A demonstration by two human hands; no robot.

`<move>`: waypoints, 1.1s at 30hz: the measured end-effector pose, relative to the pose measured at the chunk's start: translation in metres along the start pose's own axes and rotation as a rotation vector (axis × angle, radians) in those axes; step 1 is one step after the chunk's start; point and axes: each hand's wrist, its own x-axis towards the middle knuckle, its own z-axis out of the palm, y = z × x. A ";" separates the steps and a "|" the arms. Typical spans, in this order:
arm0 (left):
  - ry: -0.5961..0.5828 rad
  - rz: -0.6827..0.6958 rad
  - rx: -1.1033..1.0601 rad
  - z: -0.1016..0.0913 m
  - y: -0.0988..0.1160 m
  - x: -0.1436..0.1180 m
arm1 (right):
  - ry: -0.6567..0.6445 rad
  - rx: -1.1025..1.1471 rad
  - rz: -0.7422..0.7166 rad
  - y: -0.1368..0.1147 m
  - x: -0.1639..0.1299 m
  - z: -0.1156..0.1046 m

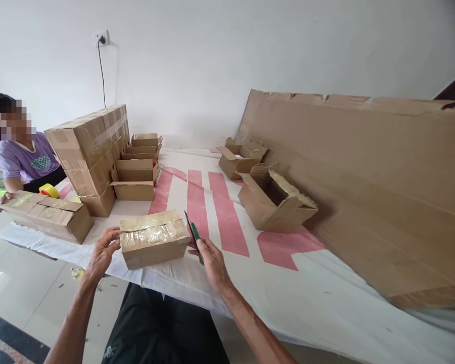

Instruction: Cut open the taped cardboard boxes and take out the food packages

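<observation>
While a taped box [154, 238] sits at the near edge of the table [326, 298], the left hand [103, 251] touches its left end with curled fingers, and the right hand [213, 259], just right of the box, grips a green knife [194, 236] whose blade points up beside it. Farther right of the box stand two open boxes [275, 199], with a large cardboard sheet [382, 192] beyond. Left of the box lies a long carton [49, 215], behind it a stack [93, 151], a yellow tape roll [49, 190] and another person [25, 156].

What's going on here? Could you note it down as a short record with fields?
Left hand: fingers on the left end of a taped small box
Right hand: grips a green-handled cutter, blade pointing up beside the box
Surface: white table cover with pink stripes
Nearby: open empty box, stack of sealed boxes
Other person: seated at far left in a purple shirt
</observation>
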 end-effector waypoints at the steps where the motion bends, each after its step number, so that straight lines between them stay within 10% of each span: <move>1: -0.021 0.025 -0.001 0.002 0.000 0.000 | 0.015 -0.009 -0.007 -0.001 -0.004 0.000; 13: -0.181 0.065 -0.155 0.032 0.002 -0.011 | 0.129 -0.197 0.017 -0.002 -0.066 -0.046; 25: -0.091 0.065 -0.111 0.048 -0.007 0.005 | 0.041 -0.236 0.011 -0.040 -0.035 -0.058; 33: -0.337 0.046 -0.213 0.042 0.009 -0.003 | -0.004 -0.441 -0.097 -0.065 -0.024 -0.058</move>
